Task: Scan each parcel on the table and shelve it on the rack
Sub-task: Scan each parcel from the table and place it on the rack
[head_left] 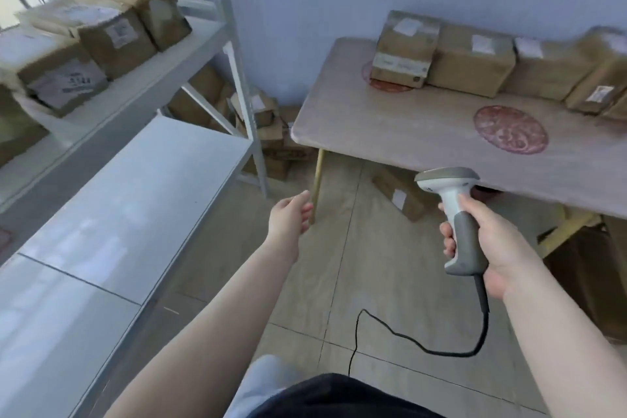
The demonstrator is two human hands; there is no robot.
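Note:
Several brown cardboard parcels (471,59) with white labels stand in a row along the back of the table (400,132) on the right. My right hand (488,231) grips the handle of a white and grey barcode scanner (454,214), held upright just in front of the table's near edge. My left hand (291,214) reaches forward, empty, with its fingers loosely curled, between the rack and the table. The white metal rack (163,153) stands on the left; several parcels (112,34) sit on its upper shelf.
The scanner's black cable (424,343) loops down over the tiled floor. More boxes are piled on the floor in the corner (274,139) behind the rack, and one lies under the table (403,197). The table's yellow leg (317,187) stands just beyond my left hand.

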